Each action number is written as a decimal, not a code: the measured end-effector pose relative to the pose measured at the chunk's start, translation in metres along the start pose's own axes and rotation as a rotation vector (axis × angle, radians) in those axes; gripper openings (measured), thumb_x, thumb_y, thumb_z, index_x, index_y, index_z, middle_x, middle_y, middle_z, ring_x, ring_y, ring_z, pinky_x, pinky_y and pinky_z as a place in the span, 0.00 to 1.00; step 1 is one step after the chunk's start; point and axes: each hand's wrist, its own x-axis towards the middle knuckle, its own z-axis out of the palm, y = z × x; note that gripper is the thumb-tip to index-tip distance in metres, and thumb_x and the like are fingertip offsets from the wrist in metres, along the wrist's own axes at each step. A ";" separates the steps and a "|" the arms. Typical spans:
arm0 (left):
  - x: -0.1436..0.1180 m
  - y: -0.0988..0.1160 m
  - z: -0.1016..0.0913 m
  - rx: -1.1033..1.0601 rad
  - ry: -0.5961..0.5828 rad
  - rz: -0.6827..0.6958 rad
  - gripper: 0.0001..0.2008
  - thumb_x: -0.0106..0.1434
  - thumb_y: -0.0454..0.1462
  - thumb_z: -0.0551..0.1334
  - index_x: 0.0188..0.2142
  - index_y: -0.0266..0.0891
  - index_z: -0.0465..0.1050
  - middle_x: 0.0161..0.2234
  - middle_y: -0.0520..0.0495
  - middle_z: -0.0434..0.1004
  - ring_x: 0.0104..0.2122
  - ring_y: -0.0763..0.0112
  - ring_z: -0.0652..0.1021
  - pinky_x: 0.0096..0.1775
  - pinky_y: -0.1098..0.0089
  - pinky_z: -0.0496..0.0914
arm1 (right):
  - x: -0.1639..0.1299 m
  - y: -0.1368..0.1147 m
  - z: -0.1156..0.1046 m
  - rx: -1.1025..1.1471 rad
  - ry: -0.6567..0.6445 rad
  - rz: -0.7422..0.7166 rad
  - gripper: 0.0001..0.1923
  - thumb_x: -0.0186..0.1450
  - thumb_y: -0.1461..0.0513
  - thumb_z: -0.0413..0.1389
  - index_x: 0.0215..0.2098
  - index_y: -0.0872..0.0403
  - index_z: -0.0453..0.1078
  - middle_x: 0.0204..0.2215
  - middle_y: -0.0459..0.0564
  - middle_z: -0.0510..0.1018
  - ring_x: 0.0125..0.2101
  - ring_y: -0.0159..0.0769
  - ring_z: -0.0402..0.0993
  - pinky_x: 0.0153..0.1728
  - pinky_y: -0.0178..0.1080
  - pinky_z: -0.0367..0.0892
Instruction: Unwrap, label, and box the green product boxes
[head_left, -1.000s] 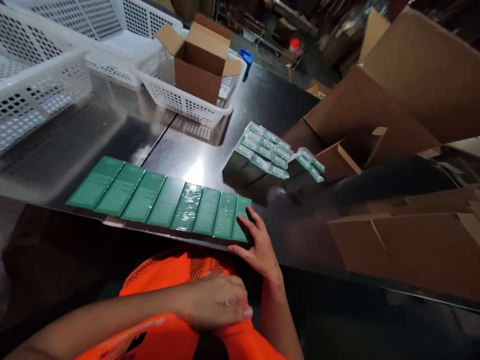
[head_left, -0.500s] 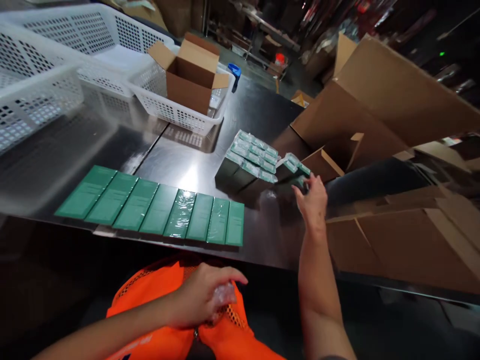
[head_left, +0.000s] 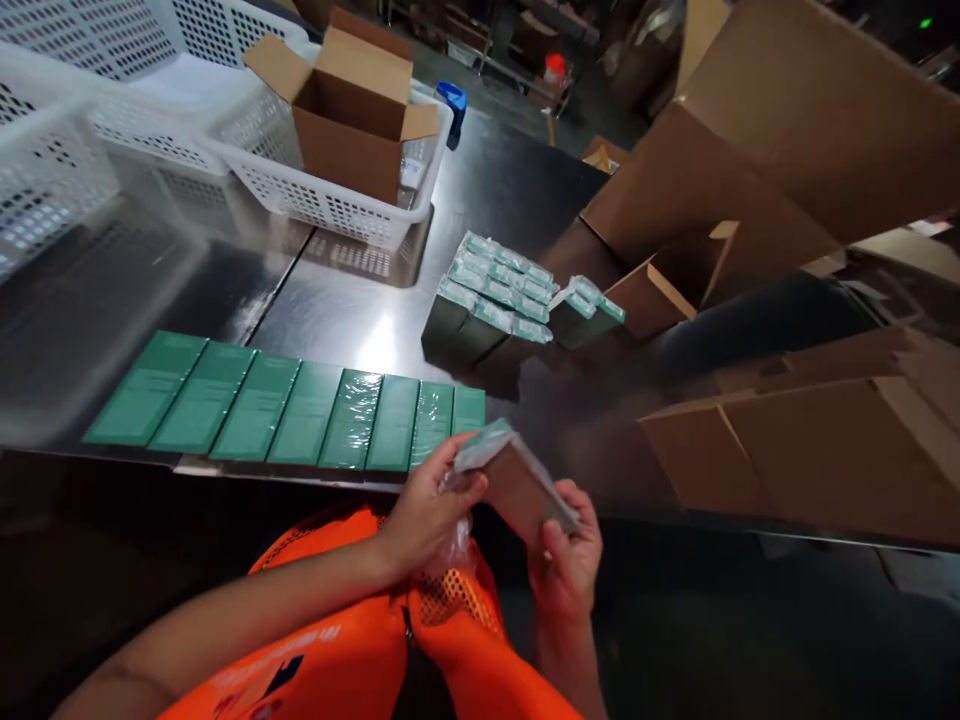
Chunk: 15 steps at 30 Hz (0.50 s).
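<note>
Between my hands, in front of the orange vest, is a small film-wrapped box (head_left: 517, 487), held tilted with a dull side showing. My left hand (head_left: 429, 510) grips its upper left end and also has crumpled clear plastic film (head_left: 454, 540) in the palm. The lower right end is pinched by my right hand (head_left: 568, 550), thumb on the near face. A row of green boxes (head_left: 296, 410) lies flat along the table's front edge, just left of the held box. Farther back stands a block of wrapped boxes (head_left: 491, 295), with a smaller group (head_left: 586, 308) to its right.
White perforated baskets (head_left: 322, 205) stand at the back left, one with an open brown carton (head_left: 352, 130) inside. A blue tape dispenser or similar blue object (head_left: 452, 100) sits beside it. Large open cardboard boxes (head_left: 780, 170) fill the right side of the metal table (head_left: 360, 310).
My right hand has come back from the small group at the right with one wrapped box. My left hand has risen and taken hold of the box's other end.
</note>
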 end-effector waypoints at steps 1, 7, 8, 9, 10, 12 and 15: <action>0.002 0.002 0.004 -0.091 0.046 0.001 0.31 0.57 0.56 0.66 0.53 0.40 0.72 0.39 0.43 0.80 0.39 0.63 0.79 0.41 0.66 0.74 | -0.010 0.004 0.009 0.041 -0.034 0.013 0.20 0.51 0.53 0.69 0.38 0.49 0.71 0.35 0.45 0.67 0.30 0.32 0.67 0.30 0.34 0.65; -0.006 0.005 0.016 -0.143 0.021 -0.065 0.20 0.49 0.46 0.74 0.34 0.35 0.76 0.30 0.46 0.79 0.30 0.69 0.77 0.36 0.69 0.73 | -0.025 0.014 0.035 0.154 -0.058 0.002 0.17 0.56 0.55 0.67 0.39 0.47 0.66 0.36 0.43 0.61 0.30 0.30 0.64 0.30 0.32 0.65; -0.008 0.005 0.015 -0.125 -0.008 -0.074 0.19 0.49 0.45 0.75 0.34 0.34 0.76 0.30 0.47 0.79 0.29 0.69 0.76 0.36 0.69 0.73 | -0.022 0.014 0.035 0.133 -0.066 -0.011 0.17 0.57 0.55 0.67 0.39 0.47 0.66 0.36 0.43 0.60 0.30 0.29 0.63 0.30 0.32 0.64; -0.009 0.006 0.014 -0.136 -0.020 -0.079 0.20 0.48 0.45 0.75 0.34 0.34 0.76 0.30 0.47 0.79 0.30 0.69 0.77 0.36 0.69 0.73 | -0.020 0.013 0.036 0.105 -0.082 -0.030 0.18 0.57 0.54 0.67 0.39 0.47 0.66 0.35 0.43 0.60 0.29 0.29 0.62 0.29 0.32 0.64; -0.009 0.008 0.012 -0.177 -0.004 -0.076 0.21 0.47 0.46 0.75 0.36 0.35 0.76 0.31 0.47 0.79 0.30 0.69 0.77 0.36 0.69 0.73 | -0.017 0.011 0.036 0.080 -0.105 -0.055 0.18 0.57 0.53 0.67 0.39 0.48 0.65 0.35 0.43 0.60 0.29 0.30 0.62 0.29 0.32 0.64; -0.007 0.014 0.006 -0.290 0.059 -0.033 0.25 0.47 0.50 0.75 0.39 0.37 0.76 0.32 0.47 0.80 0.33 0.66 0.78 0.38 0.69 0.74 | -0.015 0.009 0.039 0.051 -0.153 -0.117 0.19 0.57 0.52 0.67 0.39 0.48 0.65 0.34 0.43 0.60 0.31 0.31 0.63 0.30 0.33 0.65; -0.004 0.022 0.001 -0.347 0.156 0.044 0.25 0.49 0.51 0.74 0.39 0.37 0.76 0.33 0.47 0.80 0.35 0.67 0.78 0.40 0.69 0.74 | -0.020 0.010 0.046 0.058 -0.183 -0.166 0.19 0.58 0.51 0.67 0.38 0.49 0.65 0.34 0.43 0.60 0.32 0.32 0.65 0.32 0.34 0.66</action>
